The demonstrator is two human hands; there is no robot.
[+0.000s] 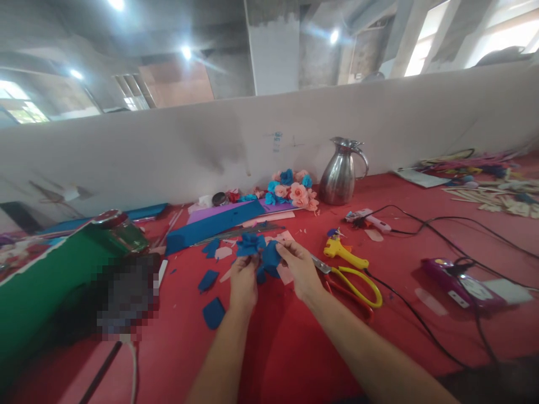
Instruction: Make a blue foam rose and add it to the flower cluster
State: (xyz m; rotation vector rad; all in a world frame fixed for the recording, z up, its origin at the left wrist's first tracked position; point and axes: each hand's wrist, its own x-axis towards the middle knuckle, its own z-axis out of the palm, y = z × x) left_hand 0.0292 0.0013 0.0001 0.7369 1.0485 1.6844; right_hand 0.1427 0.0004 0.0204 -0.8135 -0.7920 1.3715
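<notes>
My left hand [244, 280] pinches the base of a dark blue paper flower [249, 243] held above the red table. Close beside it, my right hand [301, 268] has a blue paper petal [271, 258] between thumb and fingers, near the flower's right side. Whether petal and flower touch, I cannot tell. Loose blue petals, one of them a cut petal [214, 313], lie left of my left hand. Scissors [353, 283] with yellow and red handles lie right of my right hand, and a yellow glue gun [346, 253] rests just behind them.
Behind my hands lie a blue paper strip [217, 227] and a bunch of pink and blue paper flowers [295, 191]. A steel jug [339, 174] stands by the wall. On the right are a purple power strip [463, 283], cables and a pink glue gun [370, 220]. A green board [46, 303] stands left.
</notes>
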